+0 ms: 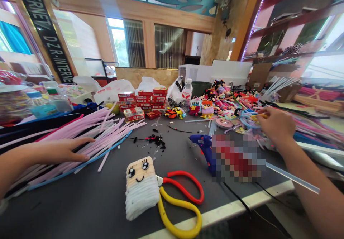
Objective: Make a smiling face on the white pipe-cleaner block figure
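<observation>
My left hand (57, 151) lies flat over a spread bundle of pink pipe cleaners (88, 133), fingers stretched out. Across the table, my right hand (278, 124) is closed in a pinch at the edge of a pile of colourful pipe-cleaner pieces (236, 101). Something small and yellow shows at its fingertips, too small to name for sure. In front lies a block wrapped in cream and white pipe cleaner (142, 192), with two eyes and a smile. It partly covers scissors (197, 196) with one red and one yellow handle.
A blue glue gun (204, 149) with a glue stick (292, 176) and a black cord lies near the front edge; its middle is pixelated. Black scraps (158, 142) dot the table. Behind stand small red boxes (143, 99), a bottle (187, 90) and finished dolls (195, 106).
</observation>
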Demonstrator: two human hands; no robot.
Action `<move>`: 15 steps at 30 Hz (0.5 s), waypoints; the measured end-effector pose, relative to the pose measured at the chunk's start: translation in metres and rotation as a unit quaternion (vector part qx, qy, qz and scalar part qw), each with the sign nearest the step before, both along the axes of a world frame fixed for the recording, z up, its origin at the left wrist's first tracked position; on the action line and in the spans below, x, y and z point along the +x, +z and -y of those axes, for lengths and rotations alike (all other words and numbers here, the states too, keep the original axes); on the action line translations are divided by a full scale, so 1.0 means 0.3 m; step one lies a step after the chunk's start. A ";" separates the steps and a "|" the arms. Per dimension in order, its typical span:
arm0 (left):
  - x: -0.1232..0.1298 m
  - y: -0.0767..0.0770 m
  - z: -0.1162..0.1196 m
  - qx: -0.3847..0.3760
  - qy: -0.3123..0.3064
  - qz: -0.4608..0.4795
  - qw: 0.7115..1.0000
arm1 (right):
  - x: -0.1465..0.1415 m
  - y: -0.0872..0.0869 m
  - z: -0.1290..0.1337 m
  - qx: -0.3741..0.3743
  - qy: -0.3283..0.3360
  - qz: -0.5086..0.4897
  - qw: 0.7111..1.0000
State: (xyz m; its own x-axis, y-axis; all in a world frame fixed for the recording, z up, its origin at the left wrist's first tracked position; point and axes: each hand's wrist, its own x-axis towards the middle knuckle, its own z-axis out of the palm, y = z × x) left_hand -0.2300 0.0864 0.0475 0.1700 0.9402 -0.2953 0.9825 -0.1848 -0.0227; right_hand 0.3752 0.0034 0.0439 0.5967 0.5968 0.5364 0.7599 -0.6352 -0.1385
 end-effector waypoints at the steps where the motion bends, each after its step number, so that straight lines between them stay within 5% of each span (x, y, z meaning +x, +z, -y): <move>1: 0.002 0.001 0.002 -0.001 0.001 -0.003 1.000 | 0.001 -0.004 0.000 -0.005 0.013 0.011 1.000; 15: 0.002 -0.007 -0.010 -0.003 -0.010 0.001 1.000 | -0.018 -0.065 -0.041 -0.085 0.188 0.157 0.966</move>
State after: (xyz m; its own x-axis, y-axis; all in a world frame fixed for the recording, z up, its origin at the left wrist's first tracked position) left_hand -0.2294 0.0895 0.0455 0.1898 0.9345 -0.3013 0.9785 -0.2053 -0.0203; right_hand 0.3698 0.0157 0.0242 0.1450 0.8345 0.5316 0.9285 -0.3004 0.2184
